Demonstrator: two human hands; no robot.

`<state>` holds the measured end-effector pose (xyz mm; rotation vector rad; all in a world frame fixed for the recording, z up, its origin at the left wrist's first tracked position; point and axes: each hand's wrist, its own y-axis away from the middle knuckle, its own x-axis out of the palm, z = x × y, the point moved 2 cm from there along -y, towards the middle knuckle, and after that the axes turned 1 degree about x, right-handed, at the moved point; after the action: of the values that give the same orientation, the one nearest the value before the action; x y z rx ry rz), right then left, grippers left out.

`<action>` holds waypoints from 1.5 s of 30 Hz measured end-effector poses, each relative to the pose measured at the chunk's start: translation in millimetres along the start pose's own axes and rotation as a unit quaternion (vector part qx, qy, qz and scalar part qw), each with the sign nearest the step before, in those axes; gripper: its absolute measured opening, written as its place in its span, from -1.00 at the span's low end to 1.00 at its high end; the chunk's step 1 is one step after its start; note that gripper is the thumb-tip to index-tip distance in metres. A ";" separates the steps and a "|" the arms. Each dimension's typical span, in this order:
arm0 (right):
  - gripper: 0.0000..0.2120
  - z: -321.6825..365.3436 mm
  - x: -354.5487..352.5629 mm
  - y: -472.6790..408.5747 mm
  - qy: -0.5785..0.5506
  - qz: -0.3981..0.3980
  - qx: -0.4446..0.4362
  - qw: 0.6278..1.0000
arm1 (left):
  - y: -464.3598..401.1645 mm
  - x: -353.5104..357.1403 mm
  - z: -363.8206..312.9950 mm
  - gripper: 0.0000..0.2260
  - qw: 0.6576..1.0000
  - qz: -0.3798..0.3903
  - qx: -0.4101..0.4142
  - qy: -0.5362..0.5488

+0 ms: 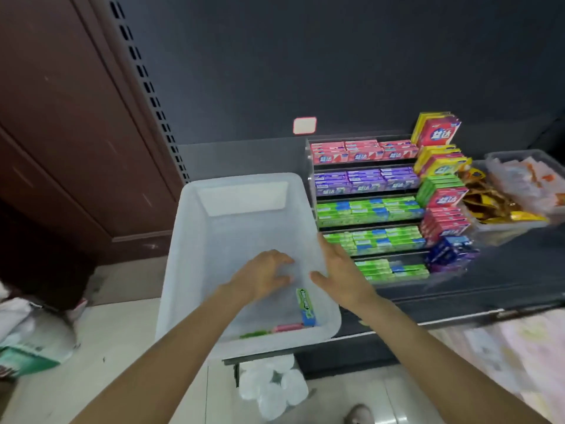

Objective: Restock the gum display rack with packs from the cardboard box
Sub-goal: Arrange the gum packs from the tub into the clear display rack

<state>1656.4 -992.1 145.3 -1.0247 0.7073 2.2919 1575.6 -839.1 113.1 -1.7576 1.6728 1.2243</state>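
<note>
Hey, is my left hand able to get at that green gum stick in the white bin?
Probably yes: the left hand is already inside the open bin, and the green stick lies uncovered close beside it.

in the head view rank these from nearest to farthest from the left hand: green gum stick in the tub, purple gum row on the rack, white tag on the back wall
From the left hand:
1. green gum stick, just right of it in the tub's near corner
2. purple gum row, on the rack's second tier, up and right
3. white tag, on the back wall above the rack

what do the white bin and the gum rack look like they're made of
Bin: looks like frosted, semi-translucent plastic; the gum sticks show hazily through its near wall. Rack: seemingly clear acrylic with dark shelf strips; its side panel is see-through and glossy.
</note>
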 end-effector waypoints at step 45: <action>-0.70 46.2 65.7 -12.9 0.113 0.272 -0.022 0.955 | 48.4 -25.4 62.2 -0.91 0.961 -0.191 -0.118 0.163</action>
<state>1603.7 -936.7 117.5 -1.2448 1.1578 2.6819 1513.8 -784.1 113.9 -2.4029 1.2891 1.0287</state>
